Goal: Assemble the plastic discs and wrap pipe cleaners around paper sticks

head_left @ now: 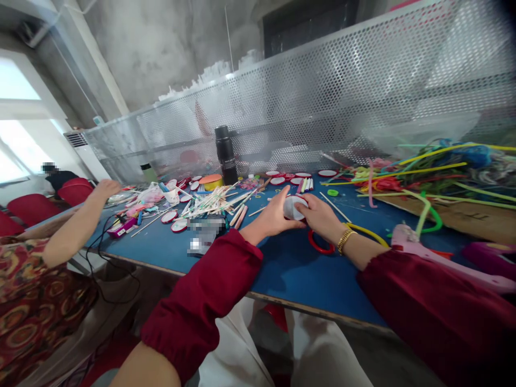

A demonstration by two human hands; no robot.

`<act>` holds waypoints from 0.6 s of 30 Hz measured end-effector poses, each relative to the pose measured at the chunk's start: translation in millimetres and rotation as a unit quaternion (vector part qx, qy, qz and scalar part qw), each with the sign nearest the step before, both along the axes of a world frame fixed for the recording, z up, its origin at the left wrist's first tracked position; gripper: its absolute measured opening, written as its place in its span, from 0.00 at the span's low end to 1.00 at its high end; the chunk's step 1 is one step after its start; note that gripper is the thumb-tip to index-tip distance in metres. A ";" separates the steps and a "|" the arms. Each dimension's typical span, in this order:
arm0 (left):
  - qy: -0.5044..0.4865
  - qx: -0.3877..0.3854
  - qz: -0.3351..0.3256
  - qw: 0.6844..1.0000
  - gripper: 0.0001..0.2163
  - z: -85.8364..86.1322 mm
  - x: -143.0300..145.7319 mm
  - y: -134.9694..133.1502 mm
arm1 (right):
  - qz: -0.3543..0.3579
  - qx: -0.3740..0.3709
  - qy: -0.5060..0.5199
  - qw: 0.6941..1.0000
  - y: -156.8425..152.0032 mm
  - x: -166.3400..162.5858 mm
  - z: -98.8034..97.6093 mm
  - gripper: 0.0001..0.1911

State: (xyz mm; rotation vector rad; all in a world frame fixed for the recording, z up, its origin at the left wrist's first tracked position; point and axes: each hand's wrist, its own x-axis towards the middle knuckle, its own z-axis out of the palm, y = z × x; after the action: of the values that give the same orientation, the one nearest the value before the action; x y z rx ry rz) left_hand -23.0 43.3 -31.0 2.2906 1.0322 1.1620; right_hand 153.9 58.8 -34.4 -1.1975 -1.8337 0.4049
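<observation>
My left hand (275, 214) and my right hand (321, 216) meet over the blue table (290, 269). Both close around a small round white disc with a red rim (293, 208), held just above the tabletop. A gold bracelet (345, 239) sits on my right wrist. A red ring (319, 246) lies on the table right under my right wrist, beside a curved yellow strip (368, 233). Dark red sleeves cover both my forearms.
A co-worker's arm (83, 220) reaches onto the table at left. Sticks and straws (213, 201), red-rimmed discs (174, 220), a black bottle (226, 156) and a yellow tape roll (212, 183) lie behind. Coloured strips (435, 172) pile at right, a pink glue gun (423, 250) nearby. A perforated metal screen (322, 102) backs the table.
</observation>
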 end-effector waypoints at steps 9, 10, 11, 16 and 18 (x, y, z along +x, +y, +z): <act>-0.272 -0.142 0.003 0.952 0.18 1.9 -8.4 12.2 | 0.059 -0.049 0.048 0.996 -10.3 -4.5 6.3 0.08; -0.278 -0.148 0.003 0.949 0.17 2.6 -9.0 12.0 | 0.061 -0.047 0.044 0.996 -10.3 -4.6 6.1 0.08; -0.279 -0.153 0.004 0.948 0.17 3.3 -9.3 11.6 | 0.062 -0.046 0.039 0.996 -10.1 -4.4 5.8 0.08; -0.265 -0.165 0.005 0.950 0.18 4.8 -9.7 9.4 | 0.069 -0.025 0.014 0.997 -8.7 -2.9 4.5 0.09; -0.262 -0.165 0.007 0.951 0.18 4.4 -9.7 9.6 | 0.070 -0.014 0.006 0.997 -8.7 -2.6 4.5 0.09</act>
State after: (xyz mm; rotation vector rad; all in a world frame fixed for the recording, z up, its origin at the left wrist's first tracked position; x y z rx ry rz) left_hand -32.7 52.9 -26.6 1.5953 0.9442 1.3781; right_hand 151.3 50.1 -29.9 -1.0860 -1.9147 0.5168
